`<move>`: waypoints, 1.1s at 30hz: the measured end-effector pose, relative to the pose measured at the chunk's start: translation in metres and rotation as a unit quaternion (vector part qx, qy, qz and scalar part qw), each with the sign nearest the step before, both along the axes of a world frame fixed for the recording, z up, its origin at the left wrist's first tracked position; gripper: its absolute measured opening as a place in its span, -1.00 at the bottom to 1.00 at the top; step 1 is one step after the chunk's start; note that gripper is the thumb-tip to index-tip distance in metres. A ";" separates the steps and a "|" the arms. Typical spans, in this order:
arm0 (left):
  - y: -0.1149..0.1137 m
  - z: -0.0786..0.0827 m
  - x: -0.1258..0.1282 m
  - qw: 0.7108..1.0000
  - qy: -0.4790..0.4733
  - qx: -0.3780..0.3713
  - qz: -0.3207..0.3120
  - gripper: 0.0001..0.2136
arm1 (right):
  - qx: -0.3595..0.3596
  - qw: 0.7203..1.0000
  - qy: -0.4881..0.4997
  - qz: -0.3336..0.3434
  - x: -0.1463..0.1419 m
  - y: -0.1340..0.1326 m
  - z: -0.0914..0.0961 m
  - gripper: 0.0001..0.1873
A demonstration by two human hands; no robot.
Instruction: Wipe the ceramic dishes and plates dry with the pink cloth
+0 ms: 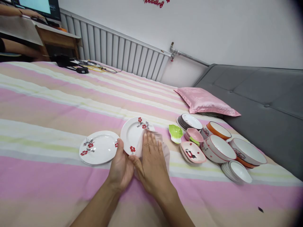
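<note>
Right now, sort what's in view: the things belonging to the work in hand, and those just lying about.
Part of the work:
flowered plate, held in the left hand
cloth, under the right hand
probably the matching plate alongside and the bowls

Just lying about, it seems:
pink pillow
cables

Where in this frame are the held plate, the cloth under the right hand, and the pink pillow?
Held plate (133,136), head view: the white middle of its face.
Cloth (166,153), head view: its uncovered right side.
Pink pillow (206,100), head view: the middle of its top.
</note>
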State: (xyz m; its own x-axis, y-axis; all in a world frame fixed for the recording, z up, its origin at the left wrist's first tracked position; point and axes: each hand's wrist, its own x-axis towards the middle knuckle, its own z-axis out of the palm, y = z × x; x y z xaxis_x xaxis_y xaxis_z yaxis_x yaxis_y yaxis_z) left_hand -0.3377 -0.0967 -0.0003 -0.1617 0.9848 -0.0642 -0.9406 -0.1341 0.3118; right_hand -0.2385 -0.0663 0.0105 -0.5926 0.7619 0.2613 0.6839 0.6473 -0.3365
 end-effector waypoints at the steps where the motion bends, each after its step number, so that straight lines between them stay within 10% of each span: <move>1: 0.001 0.000 -0.002 1.000 -0.004 0.006 0.007 -0.47 | -0.009 1.000 -0.003 0.013 0.001 -0.002 0.002 -0.21; 8: 0.003 0.011 -0.006 0.995 -0.009 -0.057 0.077 -0.52 | -0.066 0.988 -0.026 0.136 0.009 -0.017 0.023 -0.30; 14: 0.000 -0.001 0.001 0.995 -0.077 -0.064 0.010 -0.65 | -0.041 0.980 -0.008 0.195 0.004 -0.021 0.021 -0.30; 33: -0.005 -0.013 0.028 0.985 -0.007 0.083 -0.149 -0.52 | 0.115 0.992 0.004 0.048 0.003 0.010 0.006 -0.28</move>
